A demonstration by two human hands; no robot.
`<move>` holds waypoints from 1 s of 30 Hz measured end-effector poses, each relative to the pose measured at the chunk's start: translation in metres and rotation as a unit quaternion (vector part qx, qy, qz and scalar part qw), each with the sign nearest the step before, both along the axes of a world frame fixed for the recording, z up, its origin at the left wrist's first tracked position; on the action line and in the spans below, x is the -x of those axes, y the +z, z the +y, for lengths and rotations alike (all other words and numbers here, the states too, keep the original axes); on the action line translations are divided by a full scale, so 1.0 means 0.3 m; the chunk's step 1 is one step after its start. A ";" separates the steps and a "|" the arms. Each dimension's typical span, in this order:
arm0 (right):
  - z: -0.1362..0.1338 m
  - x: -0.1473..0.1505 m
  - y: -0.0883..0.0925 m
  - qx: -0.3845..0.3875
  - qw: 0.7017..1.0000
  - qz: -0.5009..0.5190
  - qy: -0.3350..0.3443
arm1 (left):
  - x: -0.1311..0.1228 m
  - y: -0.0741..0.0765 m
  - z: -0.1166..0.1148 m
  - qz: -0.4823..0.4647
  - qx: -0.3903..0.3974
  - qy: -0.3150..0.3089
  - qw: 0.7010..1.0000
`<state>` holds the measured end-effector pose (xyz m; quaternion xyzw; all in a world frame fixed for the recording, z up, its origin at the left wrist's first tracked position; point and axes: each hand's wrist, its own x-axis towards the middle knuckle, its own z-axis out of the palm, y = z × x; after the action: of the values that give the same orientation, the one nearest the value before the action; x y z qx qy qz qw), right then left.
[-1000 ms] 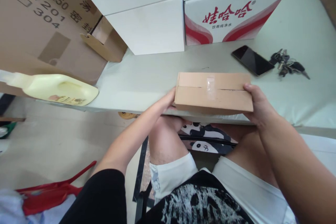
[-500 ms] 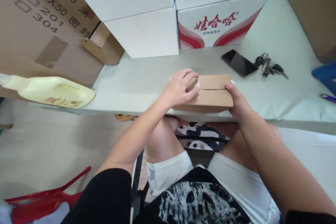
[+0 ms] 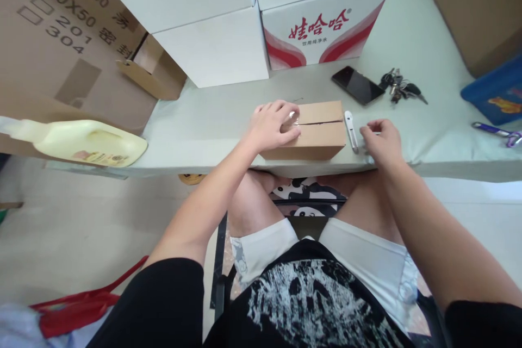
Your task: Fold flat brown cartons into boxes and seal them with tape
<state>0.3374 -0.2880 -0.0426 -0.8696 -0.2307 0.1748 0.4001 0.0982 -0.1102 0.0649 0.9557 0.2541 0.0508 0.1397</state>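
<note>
A small brown cardboard box (image 3: 320,133) lies near the table's front edge, its top flaps meeting at a narrow seam. My left hand (image 3: 274,126) is curled over the box's left end, fingers and thumb gripping it from above. Shiny clear tape (image 3: 292,117) shows by those fingertips. Just right of the box, a white utility knife (image 3: 350,131) lies on the table. My right hand (image 3: 382,140) is beside the knife, apart from it, with its fingers curled in and nothing visible in them.
Behind the box stand white cartons (image 3: 216,51) and a red-printed carton (image 3: 322,32). A black phone (image 3: 358,85) and keys (image 3: 402,87) lie at the back right. Farther right are a blue container (image 3: 495,92) and a purple pen (image 3: 489,129). A yellow bottle (image 3: 89,141) lies left.
My right hand has let go of the box's right end and moved right. The white utility knife now shows on the table between box and hand. My left hand stays on the box.
</note>
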 end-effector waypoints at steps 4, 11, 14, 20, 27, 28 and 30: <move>0.023 0.019 0.014 0.098 0.995 -0.010 -0.002 | -0.003 0.002 0.001 0.000 0.004 0.006 1.000; 0.075 0.021 0.053 0.182 0.982 -0.010 0.050 | -0.001 -0.003 0.002 -0.019 0.016 0.011 1.000; 0.069 -0.011 0.082 0.018 0.989 0.145 -0.025 | 0.000 -0.010 0.006 -0.030 0.018 0.005 0.999; 0.070 -0.008 0.273 -0.295 0.910 0.287 -0.054 | 0.003 -0.013 0.007 -0.042 0.025 -0.001 0.999; 0.170 0.226 0.403 -0.367 0.900 0.215 0.090 | 0.004 -0.013 0.006 -0.032 0.025 0.014 0.999; 0.187 0.248 0.394 -0.355 0.906 0.197 0.124 | 0.003 -0.014 0.006 -0.030 0.023 0.017 0.999; 0.212 0.273 0.369 -0.348 0.905 0.182 0.166 | 0.001 -0.016 0.005 -0.029 0.023 0.024 0.999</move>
<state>0.2555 -0.2244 0.0682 -0.5772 -0.3408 0.3026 0.6776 0.0978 -0.1086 0.0600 0.9441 0.2736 0.0760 0.1674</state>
